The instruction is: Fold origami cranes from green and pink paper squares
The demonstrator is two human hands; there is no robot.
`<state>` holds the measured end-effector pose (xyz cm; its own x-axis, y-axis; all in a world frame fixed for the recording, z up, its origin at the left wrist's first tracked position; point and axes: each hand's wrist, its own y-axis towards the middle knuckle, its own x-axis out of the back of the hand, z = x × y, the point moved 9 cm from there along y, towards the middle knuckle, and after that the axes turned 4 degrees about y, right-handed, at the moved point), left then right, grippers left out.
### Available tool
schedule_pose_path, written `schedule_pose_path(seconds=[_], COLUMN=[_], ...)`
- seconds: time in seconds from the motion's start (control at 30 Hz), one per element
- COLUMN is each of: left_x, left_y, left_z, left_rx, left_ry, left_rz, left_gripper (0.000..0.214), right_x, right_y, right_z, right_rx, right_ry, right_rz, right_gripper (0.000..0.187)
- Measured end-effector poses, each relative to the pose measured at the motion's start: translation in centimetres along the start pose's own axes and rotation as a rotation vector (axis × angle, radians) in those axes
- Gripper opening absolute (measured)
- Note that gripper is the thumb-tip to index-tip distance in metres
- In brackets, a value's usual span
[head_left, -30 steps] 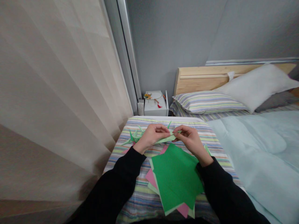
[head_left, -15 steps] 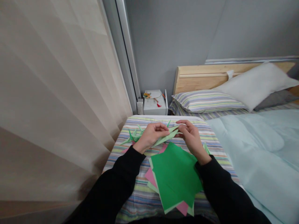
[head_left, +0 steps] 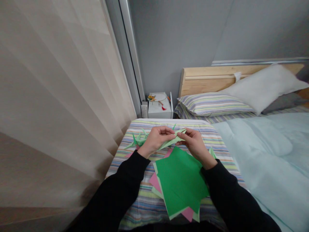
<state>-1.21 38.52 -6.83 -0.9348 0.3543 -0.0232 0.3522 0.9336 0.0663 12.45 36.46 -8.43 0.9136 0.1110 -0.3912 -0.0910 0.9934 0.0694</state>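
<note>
My left hand [head_left: 156,139] and my right hand [head_left: 194,144] pinch opposite ends of a long folded strip of pale green origami paper [head_left: 172,139], held just above the bed. Beyond my left hand lie several folded green paper cranes [head_left: 137,141], partly hidden behind it. Below my wrists, a stack of square origami sheets [head_left: 181,180] rests on the striped bedsheet [head_left: 127,159]. A bright green sheet tops it, with pink and pale green corners showing underneath.
A beige curtain [head_left: 60,96] hangs along the left side. A mint duvet [head_left: 272,161] covers the right of the bed, below striped and white pillows [head_left: 213,104] against a wooden headboard [head_left: 217,77]. A white box [head_left: 159,109] stands at the far end.
My hands have drawn closer together on the folded paper, and my right hand now sits lower on its end. The stack and the cranes have not visibly moved.
</note>
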Motion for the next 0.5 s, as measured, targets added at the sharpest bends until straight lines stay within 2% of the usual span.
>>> schedule_pose_path(seconds=[0.2,0.33,0.5], left_x=[-0.1,0.0,0.2], left_y=[0.0,0.1,0.2], left_z=[-0.2,0.1,0.7], left_rx=[-0.019,-0.020,0.015], left_ry=[0.007,0.026,-0.002], left_rz=[-0.011,0.006,0.012], left_gripper=[0.028,0.028,0.036], right_x=[0.2,1.0,1.6], right_y=[0.0,0.1,0.3], right_z=[0.5,0.8,1.0], right_rx=[0.043,0.080,0.120], right_ry=[-0.028,0.013,0.028], right_rz=[-0.044,-0.123,-0.160], right_gripper=[0.029,0.031,0.032])
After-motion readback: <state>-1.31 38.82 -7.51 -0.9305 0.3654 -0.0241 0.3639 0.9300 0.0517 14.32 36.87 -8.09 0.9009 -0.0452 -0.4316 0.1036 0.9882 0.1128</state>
